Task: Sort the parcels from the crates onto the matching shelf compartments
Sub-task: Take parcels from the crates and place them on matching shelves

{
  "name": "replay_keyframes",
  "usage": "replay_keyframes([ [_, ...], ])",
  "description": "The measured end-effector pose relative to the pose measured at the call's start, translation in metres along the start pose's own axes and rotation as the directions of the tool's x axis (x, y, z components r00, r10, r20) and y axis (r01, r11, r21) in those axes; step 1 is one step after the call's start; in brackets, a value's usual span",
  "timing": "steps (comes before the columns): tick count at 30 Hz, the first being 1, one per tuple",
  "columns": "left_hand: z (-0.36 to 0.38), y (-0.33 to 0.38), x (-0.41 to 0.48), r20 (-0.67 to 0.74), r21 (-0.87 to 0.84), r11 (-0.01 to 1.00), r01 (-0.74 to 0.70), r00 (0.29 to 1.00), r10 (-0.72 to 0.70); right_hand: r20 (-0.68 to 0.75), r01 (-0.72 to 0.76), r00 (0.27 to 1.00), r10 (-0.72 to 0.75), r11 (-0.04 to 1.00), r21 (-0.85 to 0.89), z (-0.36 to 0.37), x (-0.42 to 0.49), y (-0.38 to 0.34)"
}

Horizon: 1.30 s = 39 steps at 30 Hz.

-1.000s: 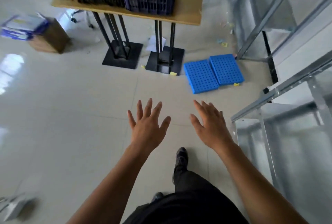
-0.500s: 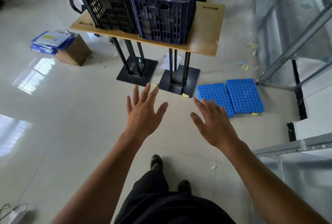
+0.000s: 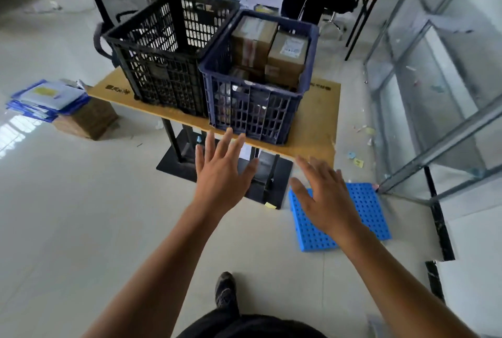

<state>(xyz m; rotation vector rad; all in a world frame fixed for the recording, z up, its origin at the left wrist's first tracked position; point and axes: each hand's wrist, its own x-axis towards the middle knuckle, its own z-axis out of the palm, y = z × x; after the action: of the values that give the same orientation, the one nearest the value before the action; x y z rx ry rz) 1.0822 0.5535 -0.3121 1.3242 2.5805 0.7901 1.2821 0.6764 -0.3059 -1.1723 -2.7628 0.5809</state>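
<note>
Shoe [image 3: 225, 291]: one foot forward on the tiled floor, toe towards the counter.
Left hand [image 3: 221, 172]: empty, fingers spread wide, palm down; its fingertips now overlap the near edge of the counter in view, where a second ago they hung over bare floor.
Right hand [image 3: 324, 196]: also empty and spread, above the blue floor panels [image 3: 366, 207], short of the counter's near right corner.
Change: the person has walked up. The crates, half cut off at the top of the view a second ago, now fill its middle.
Counter [image 3: 317, 117]: a tan board on black legs, carrying both crates side by side.
Blue crate [image 3: 252, 112]: the nearer one, straight ahead of the left hand.
Parcels [image 3: 288, 58]: brown cartons with white labels piled inside the blue crate, none lifted yet.
Black crate [image 3: 163, 66]: to the left, touching the blue one; contents cannot be told.
Shelf [image 3: 434, 93]: metal frame on the right, its visible compartments bare.
Meaning: the approach looks nearly finished; the next step is probably a reach into the blue crate for a carton.
</note>
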Motion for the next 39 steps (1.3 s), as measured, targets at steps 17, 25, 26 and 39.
replay_keyframes([
  [17,0.003,-0.022,0.274,-0.033,0.035,0.999,-0.014,0.999,0.016,-0.113,0.059,0.992,-0.049,0.995,0.086,-0.038,0.277,0.003],
  [25,0.021,-0.021,0.421,0.053,0.144,0.989,0.017,0.998,-0.025,-0.129,0.067,0.991,-0.046,0.984,0.163,-0.055,0.426,0.024],
  [26,0.026,-0.022,0.439,0.065,0.156,0.987,0.025,0.997,-0.036,-0.123,0.064,0.992,-0.043,0.983,0.174,-0.055,0.444,0.027],
  [39,0.09,-0.052,0.583,0.193,0.139,0.99,-0.032,0.981,0.005,-0.07,-0.074,0.994,0.078,0.995,0.061,-0.02,0.599,0.038],
])
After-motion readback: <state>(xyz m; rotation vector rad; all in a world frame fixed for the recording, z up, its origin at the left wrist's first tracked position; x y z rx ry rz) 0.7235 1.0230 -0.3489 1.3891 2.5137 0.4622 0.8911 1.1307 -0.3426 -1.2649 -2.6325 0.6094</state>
